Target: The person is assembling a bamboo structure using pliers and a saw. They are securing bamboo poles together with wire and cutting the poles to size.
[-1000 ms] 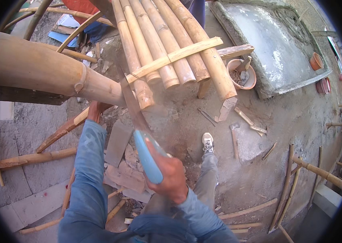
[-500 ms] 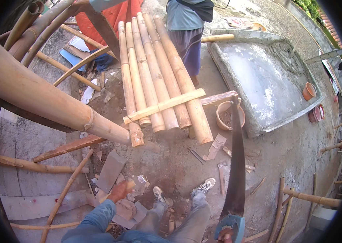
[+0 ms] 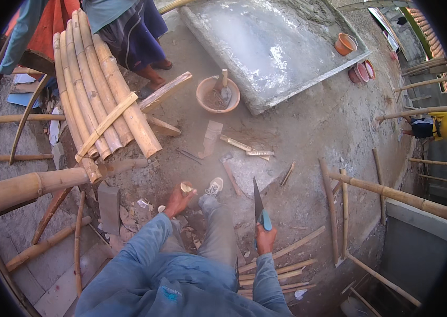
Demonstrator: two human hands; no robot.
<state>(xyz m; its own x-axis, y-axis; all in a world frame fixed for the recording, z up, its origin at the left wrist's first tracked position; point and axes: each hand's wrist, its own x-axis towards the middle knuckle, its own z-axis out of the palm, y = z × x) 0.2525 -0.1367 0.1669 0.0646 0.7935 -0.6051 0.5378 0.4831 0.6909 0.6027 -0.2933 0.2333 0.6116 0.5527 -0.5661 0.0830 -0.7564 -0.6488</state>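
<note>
My right hand (image 3: pixel 264 239) grips the blue handle of a hand saw (image 3: pixel 258 203), its dark blade pointing up and away from me. My left hand (image 3: pixel 178 201) holds a short cut piece of bamboo (image 3: pixel 186 186) near my knee. Both hands hang over the dirt ground, in front of my grey trouser leg and white shoe (image 3: pixel 213 186). To the left, a thick bamboo pole (image 3: pixel 28 187) lies level, its cut end near a bound panel of several bamboo poles (image 3: pixel 99 103) leaning across it.
Two people stand behind the bamboo panel (image 3: pixel 128 31). An orange bowl with a tool in it (image 3: pixel 217 94) sits by a grey concrete slab (image 3: pixel 271 47). Thin bamboo sticks (image 3: pixel 281 267) and wood scraps litter the ground. A long bamboo rail (image 3: pixel 392 193) runs at right.
My view has swung up and right. The saw came away from the thick pole and now hangs at my right side. My left hand left the pole and holds a cut piece.
</note>
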